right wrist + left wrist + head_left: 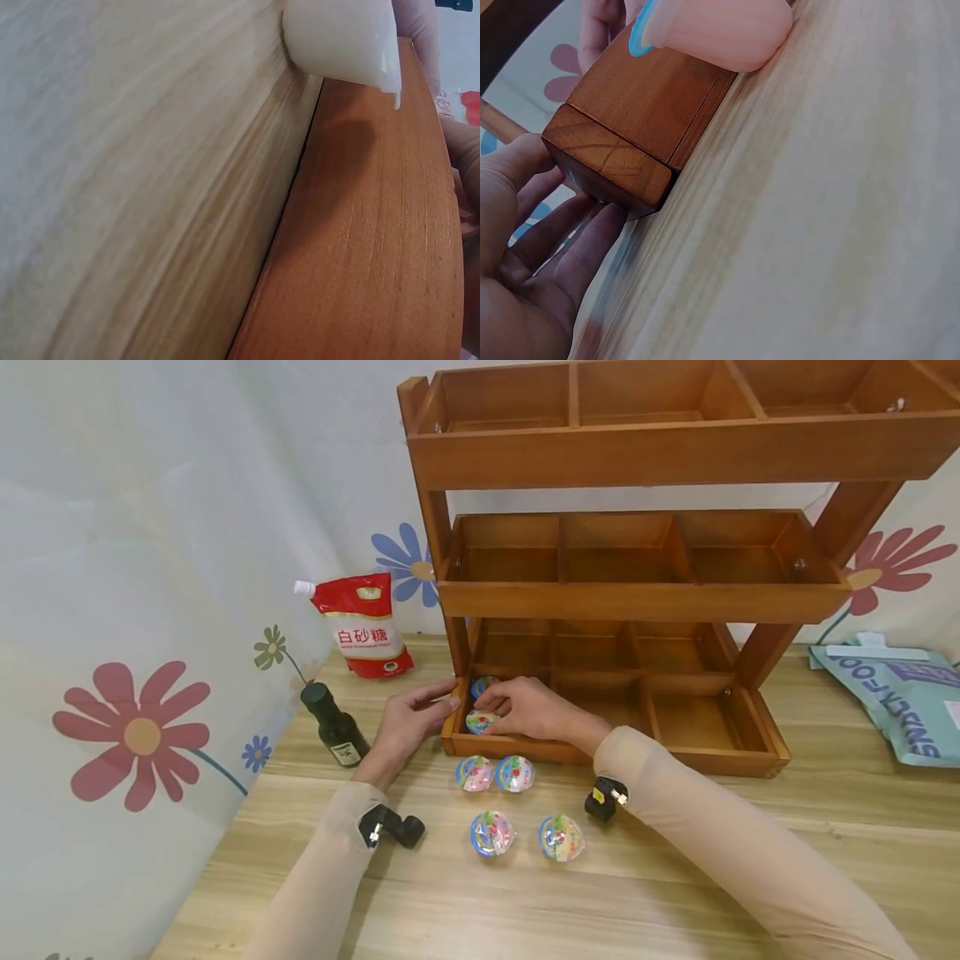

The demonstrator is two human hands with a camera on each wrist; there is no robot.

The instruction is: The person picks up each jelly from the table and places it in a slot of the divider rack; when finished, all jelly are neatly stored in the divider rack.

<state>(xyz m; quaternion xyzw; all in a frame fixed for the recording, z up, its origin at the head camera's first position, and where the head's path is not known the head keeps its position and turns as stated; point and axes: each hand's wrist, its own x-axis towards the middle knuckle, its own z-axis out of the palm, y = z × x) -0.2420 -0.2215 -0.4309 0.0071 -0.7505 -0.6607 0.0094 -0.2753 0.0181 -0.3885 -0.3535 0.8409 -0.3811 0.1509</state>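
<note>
My right hand (528,706) reaches into the front left compartment of the wooden rack (750,766), its curled fingers gripping a jelly cup (478,722) with a printed lid. Just behind that one, another jelly cup (482,686) is partly hidden by the fingers. My left hand (408,722) touches the outer left side of the rack's lowest tier. In the left wrist view, its thumb and fingertips rest against the wooden end (615,154), holding nothing loose. Several jelly cups stand on the table before the rack, including a pink one (724,30) and a whitish one (341,37).
Left of the rack stand a red and white sugar bag (367,631) and a dark bottle (335,727). A pale blue snack bag (892,697) lies to the right. The rack's upper tiers (645,602) overhang the hands. A flowered cloth (187,527) hangs behind.
</note>
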